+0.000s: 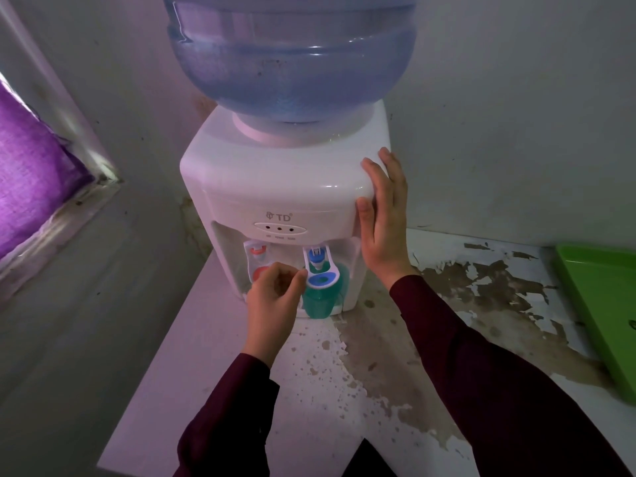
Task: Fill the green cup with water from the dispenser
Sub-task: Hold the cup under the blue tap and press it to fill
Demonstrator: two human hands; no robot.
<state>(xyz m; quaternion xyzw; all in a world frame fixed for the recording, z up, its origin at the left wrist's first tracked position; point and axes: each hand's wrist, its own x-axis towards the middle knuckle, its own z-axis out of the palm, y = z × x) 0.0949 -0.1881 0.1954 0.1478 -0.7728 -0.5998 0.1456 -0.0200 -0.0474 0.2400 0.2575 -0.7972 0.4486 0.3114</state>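
A white tabletop water dispenser (275, 187) carries a large blue bottle (292, 56). Under its blue tap (321, 270) stands the green cup (318, 302), on the drip ledge. My left hand (275, 297) is just left of the cup with fingers curled and fingertips at the blue tap's lever; I cannot tell whether it presses it. The hand partly hides the red tap (258, 263). Flat against the dispenser's right side lies my right hand (383, 215), fingers spread. Whether there is water in the cup cannot be seen.
The dispenser stands in a corner on a white counter (430, 356) with peeling, stained paint. A green tray (605, 304) lies at the right edge. A window with purple cloth (31, 166) is at the left.
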